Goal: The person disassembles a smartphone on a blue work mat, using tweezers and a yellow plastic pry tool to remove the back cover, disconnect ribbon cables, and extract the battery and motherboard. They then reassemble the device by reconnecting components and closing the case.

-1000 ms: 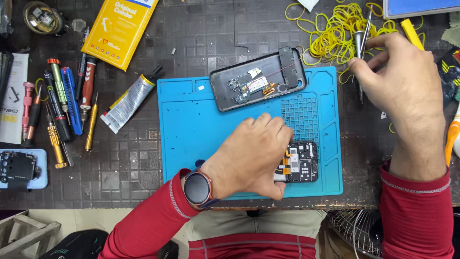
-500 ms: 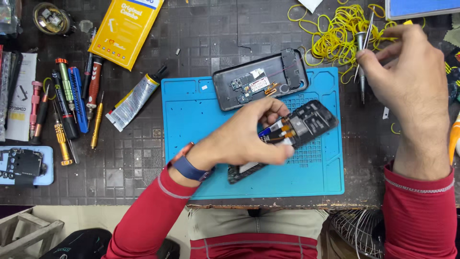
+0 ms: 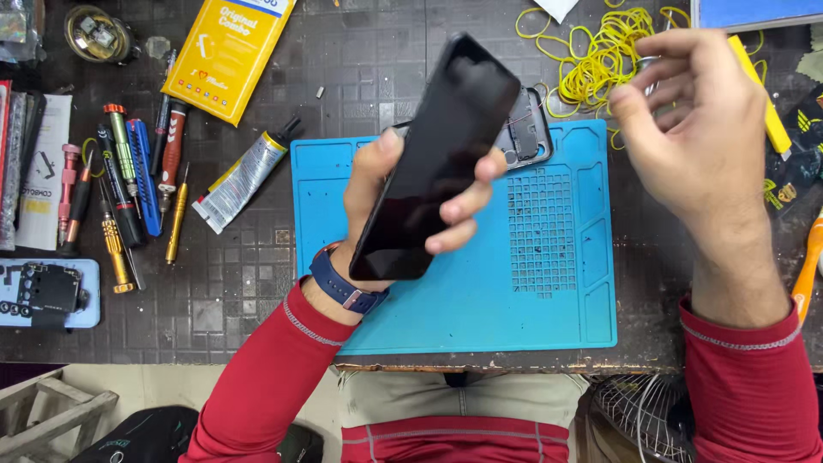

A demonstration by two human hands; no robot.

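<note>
- The black slab-shaped phone screen assembly (image 3: 433, 163) is now lifted off the blue silicone work mat (image 3: 480, 300) and turned dark glass up; half a second ago it lay low over the mat with its circuit side showing, so you have flipped it and raised it toward the camera.
- By my reading, that means you are done with the inner side and are checking the front face.
- Your left hand (image 3: 403, 197) has its grip clamped on the assembly: thumb on the left edge, fingers (image 3: 463, 210) curling over the right edge and glass.
- Your right hand (image 3: 694, 129) hovers apart from it, fingers loosely pinched on a slim metal tool (image 3: 649, 73); most of the tool is hidden.
- Behind the assembly, the grey phone back housing (image 3: 527, 129) rests on the mat's top edge.
- Yellow rubber bands (image 3: 600, 60) lie on the bench just beyond.
</note>
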